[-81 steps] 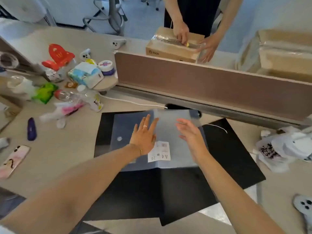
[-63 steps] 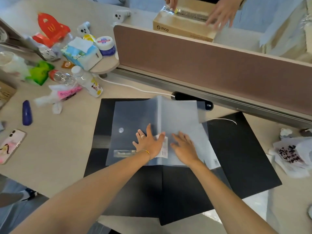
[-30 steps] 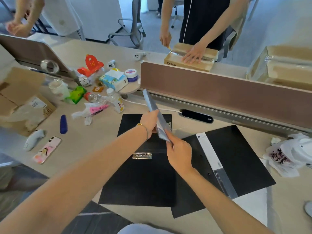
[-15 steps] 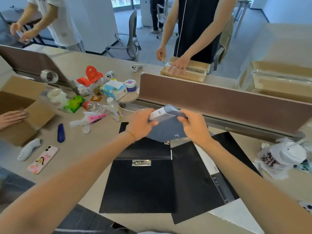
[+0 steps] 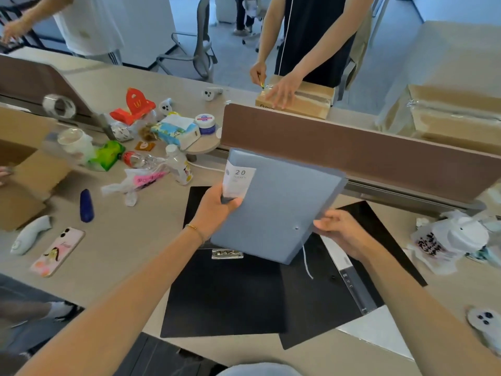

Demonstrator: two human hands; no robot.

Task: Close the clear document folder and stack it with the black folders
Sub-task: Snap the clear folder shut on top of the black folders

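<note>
On the far left of the counter lie a pink phone and a dark blue thing, and past them sits a heap of small clutter with a little bottle. None of it is part of the job. Next comes the left hand. It pinches the clear document folder at its near left edge, thumb on top, right by the white label with the number 20 on it. The folder looks shut now, both covers flat together, and it is up in the air, tilted, above the black folders and not touching them. A thin white string hangs down from its low corner, near a small round button, so it does not look tied. Under it lie the black folders, two of them, spread open and flat, one partly over the other, with a metal clip showing on the left one. The right hand pinches the right edge of the clear folder, fingers curled around it. So the closing part looks done. What is left, I think, is to lay the clear folder down and make one neat pile, and the black folders may need to be shut first.
</note>
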